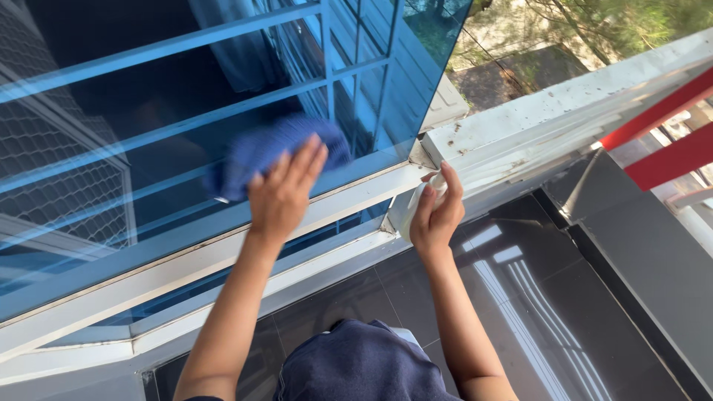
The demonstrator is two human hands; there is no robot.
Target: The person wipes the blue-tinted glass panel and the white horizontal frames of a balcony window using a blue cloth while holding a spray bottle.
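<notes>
My left hand (284, 193) presses a blue cloth (267, 148) flat against the blue-tinted window glass (148, 96), fingers spread over the cloth. My right hand (437, 212) is wrapped around a small white spray bottle (416, 206), held low beside the corner of the white window frame (223, 249). Only part of the bottle shows past my fingers.
White bars behind the glass (319, 44) cross the pane. A dirty white ledge (564, 104) runs to the right, with red railings (661, 141) beyond it. A glossy dark tiled sill (520, 297) lies below. Trees and a roof appear outside, top right.
</notes>
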